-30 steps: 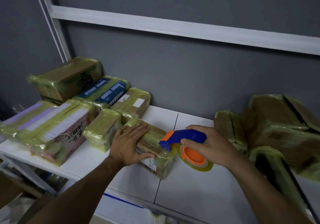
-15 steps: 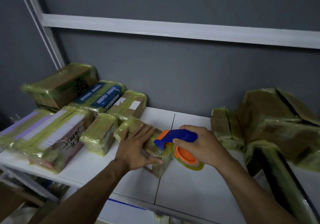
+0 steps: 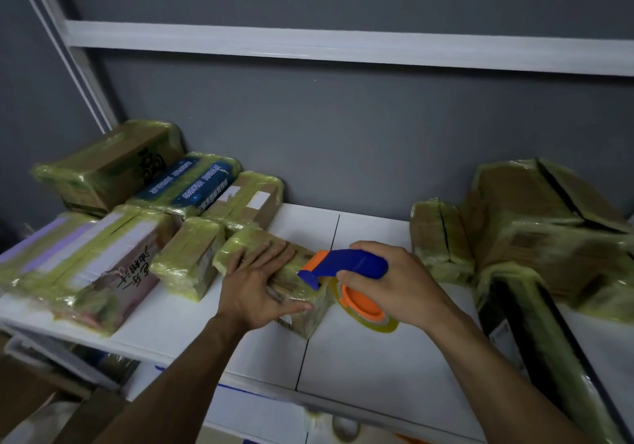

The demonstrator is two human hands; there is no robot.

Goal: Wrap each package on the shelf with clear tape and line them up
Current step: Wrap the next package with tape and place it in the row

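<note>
A small tape-wrapped brown package [image 3: 310, 309] lies near the middle of the white shelf [image 3: 360, 357]. My left hand [image 3: 255, 284] presses flat on its top, fingers straight, thumb along its near side. My right hand [image 3: 398, 280] grips the blue handle of a tape dispenser [image 3: 346, 265] with an orange hub and a clear tape roll [image 3: 368, 309]. The dispenser's nose touches the package's right end. Several wrapped packages [image 3: 187, 258] sit in rows to the left.
More wrapped boxes [image 3: 535, 224] are piled at the right of the shelf, with a long dark wrapped parcel [image 3: 525, 337] leaning toward me. A grey wall and a white rail [image 3: 343, 47] stand behind. A lower shelf with more goods shows below the front edge.
The view shifted a little; the package under my left hand has slid slightly left toward the row. My right hand keeps the dispenser against its right end.
</note>
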